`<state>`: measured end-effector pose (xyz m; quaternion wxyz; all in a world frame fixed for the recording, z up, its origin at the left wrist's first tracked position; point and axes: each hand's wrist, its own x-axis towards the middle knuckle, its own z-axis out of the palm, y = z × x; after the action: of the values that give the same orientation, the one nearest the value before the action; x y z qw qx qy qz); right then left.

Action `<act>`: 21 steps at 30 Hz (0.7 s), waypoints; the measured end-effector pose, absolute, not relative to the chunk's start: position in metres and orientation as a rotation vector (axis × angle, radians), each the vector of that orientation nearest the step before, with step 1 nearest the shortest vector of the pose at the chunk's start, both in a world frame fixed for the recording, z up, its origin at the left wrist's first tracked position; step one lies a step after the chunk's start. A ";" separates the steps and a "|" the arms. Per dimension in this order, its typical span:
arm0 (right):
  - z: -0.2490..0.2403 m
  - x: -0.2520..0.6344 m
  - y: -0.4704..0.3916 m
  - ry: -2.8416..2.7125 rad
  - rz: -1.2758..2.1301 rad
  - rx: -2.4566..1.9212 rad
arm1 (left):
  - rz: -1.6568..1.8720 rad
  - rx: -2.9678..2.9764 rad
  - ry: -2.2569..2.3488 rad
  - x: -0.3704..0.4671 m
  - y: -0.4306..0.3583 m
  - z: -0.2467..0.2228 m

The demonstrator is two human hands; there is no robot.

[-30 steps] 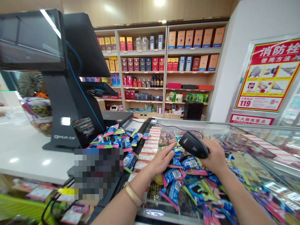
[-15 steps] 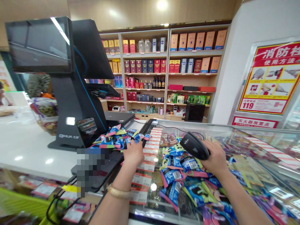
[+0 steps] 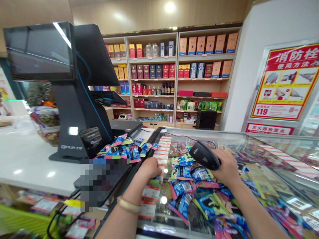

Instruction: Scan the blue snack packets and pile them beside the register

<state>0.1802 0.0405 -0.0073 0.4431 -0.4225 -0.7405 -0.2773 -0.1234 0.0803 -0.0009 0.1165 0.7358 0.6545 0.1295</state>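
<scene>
In my right hand (image 3: 225, 167) is a black handheld barcode scanner (image 3: 204, 155), its head tilted up to the left. Below and around it, blue, pink and green snack packets (image 3: 183, 187) lie spread over the glass counter (image 3: 174, 220). My left hand (image 3: 151, 167) hovers over the red-and-white price labels (image 3: 151, 192) along the counter's left side. Its fingers are curled in, and whatever they may hold is hidden. Just left of that hand, more small packets of the same sort (image 3: 127, 148) are heaped beside the checkout terminal's base.
A black checkout terminal (image 3: 82, 116) with two screens stands on the white counter (image 3: 27, 166). A scanner cable (image 3: 184, 134) runs along the back of the glass. Behind are shelves of boxes and bottles (image 3: 154, 71). A fire-hydrant poster (image 3: 286, 83) hangs at right.
My left hand has moved away from the heap by the terminal, rightward and nearer to me, with its fingers curling in. The scanner stays in my right hand almost unmoved.
</scene>
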 end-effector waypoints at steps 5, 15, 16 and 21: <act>-0.007 0.181 0.041 -1.853 -0.667 -1.039 | 0.651 1.980 1.811 -0.121 0.091 -0.008; -0.005 0.177 0.039 -1.847 -0.654 -1.029 | 1.216 0.890 1.192 -0.105 0.093 0.001; -0.004 0.176 0.038 -1.851 -0.660 -1.016 | 1.248 0.669 1.067 -0.103 0.093 0.002; 0.000 0.172 0.036 -1.850 -0.683 -0.988 | 1.313 0.284 0.882 -0.096 0.094 -0.001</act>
<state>0.1720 0.0360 -0.0002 0.4511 -0.3998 -0.7485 -0.2765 -0.0963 0.0941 -0.0013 0.6941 0.1272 0.3951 0.5881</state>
